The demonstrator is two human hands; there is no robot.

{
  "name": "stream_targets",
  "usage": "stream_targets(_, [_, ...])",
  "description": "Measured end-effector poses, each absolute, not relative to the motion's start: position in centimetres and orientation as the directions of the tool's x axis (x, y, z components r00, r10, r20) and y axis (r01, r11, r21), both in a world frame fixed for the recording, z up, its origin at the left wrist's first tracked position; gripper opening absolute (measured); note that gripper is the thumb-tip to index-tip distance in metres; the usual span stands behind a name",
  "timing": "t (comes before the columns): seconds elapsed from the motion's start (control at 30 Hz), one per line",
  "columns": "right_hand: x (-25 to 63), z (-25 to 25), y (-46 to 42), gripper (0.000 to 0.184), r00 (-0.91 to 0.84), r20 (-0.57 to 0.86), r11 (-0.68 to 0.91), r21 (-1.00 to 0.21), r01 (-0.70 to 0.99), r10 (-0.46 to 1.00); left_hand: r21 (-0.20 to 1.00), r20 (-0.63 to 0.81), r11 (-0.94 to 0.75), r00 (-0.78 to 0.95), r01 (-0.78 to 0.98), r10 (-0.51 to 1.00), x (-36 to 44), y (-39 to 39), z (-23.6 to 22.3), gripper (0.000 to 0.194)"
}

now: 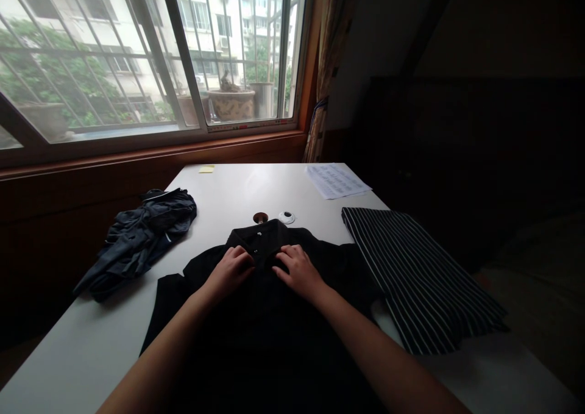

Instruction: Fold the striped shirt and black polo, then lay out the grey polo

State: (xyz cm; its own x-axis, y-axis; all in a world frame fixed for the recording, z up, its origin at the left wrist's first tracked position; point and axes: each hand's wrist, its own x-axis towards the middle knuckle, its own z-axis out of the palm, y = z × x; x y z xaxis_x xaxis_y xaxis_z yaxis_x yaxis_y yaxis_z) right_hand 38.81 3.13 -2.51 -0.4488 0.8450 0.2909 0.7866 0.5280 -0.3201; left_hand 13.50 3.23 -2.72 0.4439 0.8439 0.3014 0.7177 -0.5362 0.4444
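Note:
A black polo shirt (269, 316) lies front up and spread out on the white table, its collar (267, 234) toward the window and small light buttons at the neck. My left hand (232, 267) is at the left collar point, fingers bent and closed on the cloth. On the opposite side, my right hand (299, 269) has its curled fingers on the right collar point, with the thumb lower down. Both fingertips are partly hidden against the dark fabric. The shirt's lower part runs out of sight between my forearms.
A crumpled dark garment (141, 240) lies on the table's left side. At the right is a folded striped cloth (415, 274), touching the shirt's sleeve. Beyond are printed papers (337, 181), a yellow note (206, 169), a table hole (260, 217) and its white round cover (287, 217).

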Motion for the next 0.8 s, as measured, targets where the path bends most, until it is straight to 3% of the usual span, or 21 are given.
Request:
stream_targets(0.23, [39.8,-3.4,4.1,0.041,-0.344,0.311,0.443,-0.346,0.827,0.886,0.325,0.344,-0.505,0.397,0.799,0.851,13.6,2.7,-2.7,0.027])
stream_targets(0.37, [40.1,-3.9,4.6,0.05,-0.316,0.279,0.4,-0.329,0.855,0.907,0.294,0.36,-0.517,0.408,0.804,0.839,13.7,2.7,-2.6,0.029])
stream_targets(0.53, [39.9,-3.4,4.3,0.033,-0.421,0.302,0.501,-0.272,0.822,0.855,0.288,0.37,-0.538,0.426,0.792,0.826,13.6,2.8,-2.6,0.022])
stream_targets(0.7, [39.9,-2.3,3.7,0.008,-0.474,0.435,0.634,-0.384,0.672,0.766,0.396,0.325,-0.602,0.508,0.693,0.798,13.6,2.6,-2.3,0.015])
stream_targets(0.8, [39.8,-2.1,3.3,0.006,-0.594,0.464,0.753,-0.448,0.483,0.657,0.479,0.252,-0.619,0.578,0.622,0.776,13.7,2.1,-1.8,0.015])
